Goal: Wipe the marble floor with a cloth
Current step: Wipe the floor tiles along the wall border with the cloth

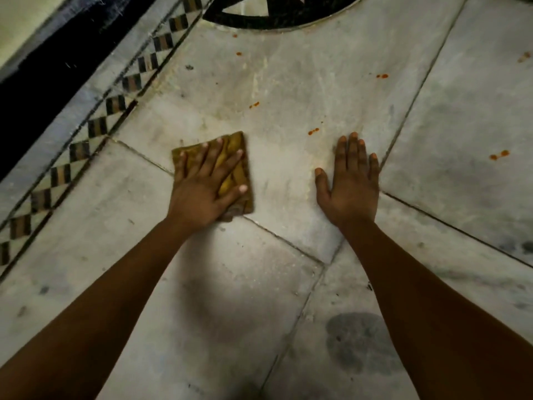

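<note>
Head view shows me the left hand [202, 186] spread flat on the cloth [239, 166], orange spots [313, 131] up-right, nearer the flat, empty right hand [350, 183].

We reach both bare arms forward and down, elbows near us, hands far. Our left hand [202, 192] lies palm down with fingers [227, 163] spread wide, angled toward the far right. Our right hand [350, 183] also lies flat, fingers together and pointing far, thumb out to the left.
</note>
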Action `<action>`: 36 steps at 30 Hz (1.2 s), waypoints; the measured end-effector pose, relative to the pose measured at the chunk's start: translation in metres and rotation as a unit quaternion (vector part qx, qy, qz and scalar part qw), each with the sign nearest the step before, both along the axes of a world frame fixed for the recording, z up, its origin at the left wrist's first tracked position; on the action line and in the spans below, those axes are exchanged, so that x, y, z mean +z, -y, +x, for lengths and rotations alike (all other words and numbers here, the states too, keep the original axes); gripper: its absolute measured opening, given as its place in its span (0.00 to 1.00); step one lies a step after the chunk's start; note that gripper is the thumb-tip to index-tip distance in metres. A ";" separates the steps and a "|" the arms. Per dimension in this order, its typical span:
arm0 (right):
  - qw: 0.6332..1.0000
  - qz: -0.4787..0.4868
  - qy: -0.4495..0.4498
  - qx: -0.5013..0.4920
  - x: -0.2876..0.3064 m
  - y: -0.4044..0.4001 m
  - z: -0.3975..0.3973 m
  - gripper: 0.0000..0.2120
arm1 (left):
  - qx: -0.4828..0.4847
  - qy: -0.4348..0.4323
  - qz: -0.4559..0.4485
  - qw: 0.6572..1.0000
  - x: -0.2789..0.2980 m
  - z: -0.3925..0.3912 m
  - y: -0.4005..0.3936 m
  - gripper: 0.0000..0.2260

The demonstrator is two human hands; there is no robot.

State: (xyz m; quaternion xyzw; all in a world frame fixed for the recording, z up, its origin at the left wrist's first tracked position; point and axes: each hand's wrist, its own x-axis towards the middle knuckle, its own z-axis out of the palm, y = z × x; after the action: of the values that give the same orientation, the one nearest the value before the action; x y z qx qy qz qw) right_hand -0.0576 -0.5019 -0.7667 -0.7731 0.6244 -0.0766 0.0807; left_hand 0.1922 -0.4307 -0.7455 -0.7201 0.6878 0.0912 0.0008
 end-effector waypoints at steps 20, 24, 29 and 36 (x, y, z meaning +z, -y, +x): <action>1.000 -0.013 0.003 -0.009 -0.002 -0.001 0.000 0.34 | 0.057 -0.006 0.001 0.998 0.000 0.024 0.092 0.29; 1.000 -0.014 -0.003 -0.009 -0.002 0.001 0.000 0.34 | 0.107 -0.011 0.007 0.994 -0.001 -0.007 0.145 0.26; 1.000 -0.014 0.003 -0.006 -0.001 0.001 0.001 0.34 | -0.048 0.001 -0.007 0.999 0.000 -0.007 0.087 0.31; 1.000 -0.015 0.012 -0.011 -0.003 -0.001 0.000 0.34 | 0.055 -0.022 -0.004 0.998 0.001 0.021 0.101 0.29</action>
State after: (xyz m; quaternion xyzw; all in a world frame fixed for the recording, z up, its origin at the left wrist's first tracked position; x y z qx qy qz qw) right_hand -0.0576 -0.5007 -0.7696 -0.7662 0.6308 -0.0958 0.0761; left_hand 0.2127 -0.5315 -0.7443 -0.7548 0.6472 0.1042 -0.0224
